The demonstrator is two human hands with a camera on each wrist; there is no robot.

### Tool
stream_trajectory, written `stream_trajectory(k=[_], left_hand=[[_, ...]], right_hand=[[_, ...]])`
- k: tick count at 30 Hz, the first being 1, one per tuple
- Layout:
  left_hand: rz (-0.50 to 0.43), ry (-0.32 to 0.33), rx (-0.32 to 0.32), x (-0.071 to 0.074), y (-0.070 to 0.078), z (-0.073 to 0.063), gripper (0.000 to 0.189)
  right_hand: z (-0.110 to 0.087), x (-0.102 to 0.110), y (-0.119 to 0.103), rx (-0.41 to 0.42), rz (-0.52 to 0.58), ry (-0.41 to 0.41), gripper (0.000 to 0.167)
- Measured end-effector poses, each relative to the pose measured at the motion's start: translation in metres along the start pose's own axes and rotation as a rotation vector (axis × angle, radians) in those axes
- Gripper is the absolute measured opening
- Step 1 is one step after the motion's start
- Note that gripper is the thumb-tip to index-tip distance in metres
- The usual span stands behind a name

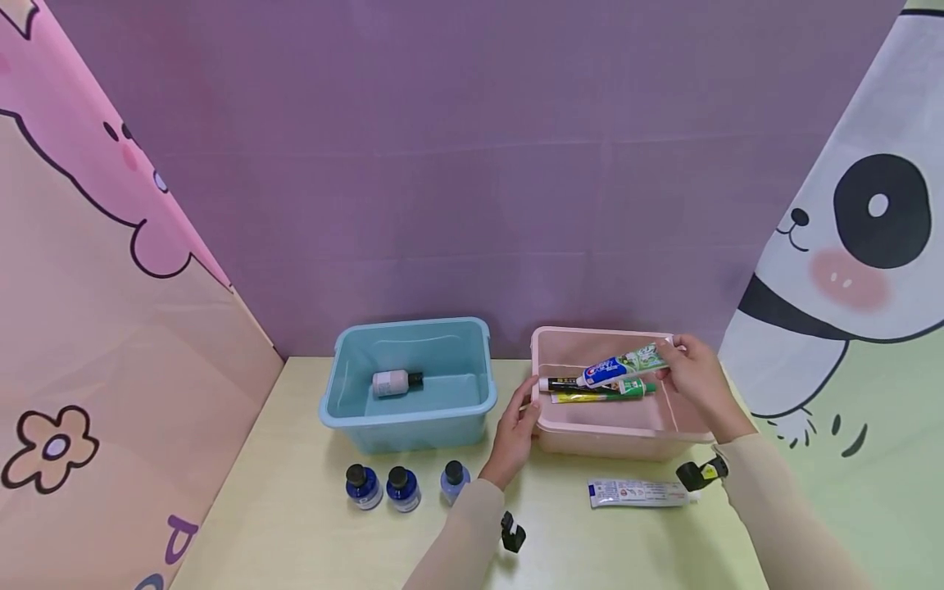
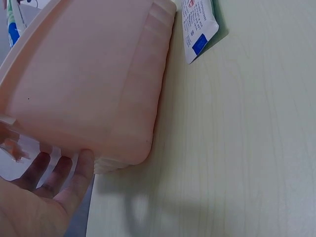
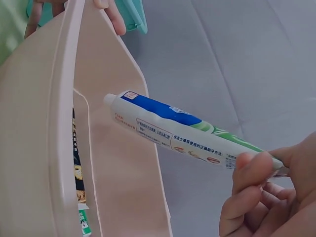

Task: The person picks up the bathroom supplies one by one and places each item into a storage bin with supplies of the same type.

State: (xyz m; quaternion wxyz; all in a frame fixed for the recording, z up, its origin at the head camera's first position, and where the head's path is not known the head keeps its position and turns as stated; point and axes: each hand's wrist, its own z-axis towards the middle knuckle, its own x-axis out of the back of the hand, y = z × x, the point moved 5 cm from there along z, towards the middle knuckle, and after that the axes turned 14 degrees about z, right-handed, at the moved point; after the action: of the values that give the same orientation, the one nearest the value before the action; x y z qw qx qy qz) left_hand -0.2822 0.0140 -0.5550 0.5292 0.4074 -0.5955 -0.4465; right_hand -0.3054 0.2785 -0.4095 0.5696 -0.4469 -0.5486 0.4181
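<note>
My right hand (image 1: 696,377) pinches the crimped end of a blue, white and green toothpaste tube (image 3: 173,128), its cap pointing left over the pink bin (image 1: 605,438). At the bin's left end, my left hand (image 1: 512,434) holds the rim and side; in the left wrist view its fingers (image 2: 79,177) lie against the end wall. Inside the bin are a black toothpaste tube (image 1: 564,384) and a yellow-and-green tube (image 1: 605,397), partly covered by the held one in the head view. A white toothpaste tube (image 1: 637,493) lies on the table in front of the bin.
A blue bin (image 1: 413,434) stands left of the pink one, with a white, black-capped bottle (image 1: 391,383) lying in it. Two dark blue bottles (image 1: 364,487) and a lighter blue bottle (image 1: 454,479) stand in front, the last beside my left forearm. A purple backdrop (image 1: 442,180) rises behind.
</note>
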Motion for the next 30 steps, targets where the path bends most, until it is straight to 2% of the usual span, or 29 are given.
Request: stream_trajectory(k=[13,21,26,30], left_hand=[[0.002,-0.002,0.002,0.0,-0.002,-0.001,0.045],[-0.002,-0.009,0.009,0.0,-0.003,0.001,0.044],[-0.001,-0.014,0.0,-0.001,-0.003,0.002,0.047],[-0.002,-0.006,-0.007,0.0,-0.002,0.001,0.046]], right_hand=[[0.014,-0.009,0.002,-0.082,-0.007,-0.102,0.045],[0.024,-0.011,0.001,-0.08,-0.027,-0.118,0.044],[0.029,-0.015,0.001,-0.072,-0.016,-0.133,0.042],[0.032,-0.021,0.0,-0.098,0.023,-0.149,0.042]])
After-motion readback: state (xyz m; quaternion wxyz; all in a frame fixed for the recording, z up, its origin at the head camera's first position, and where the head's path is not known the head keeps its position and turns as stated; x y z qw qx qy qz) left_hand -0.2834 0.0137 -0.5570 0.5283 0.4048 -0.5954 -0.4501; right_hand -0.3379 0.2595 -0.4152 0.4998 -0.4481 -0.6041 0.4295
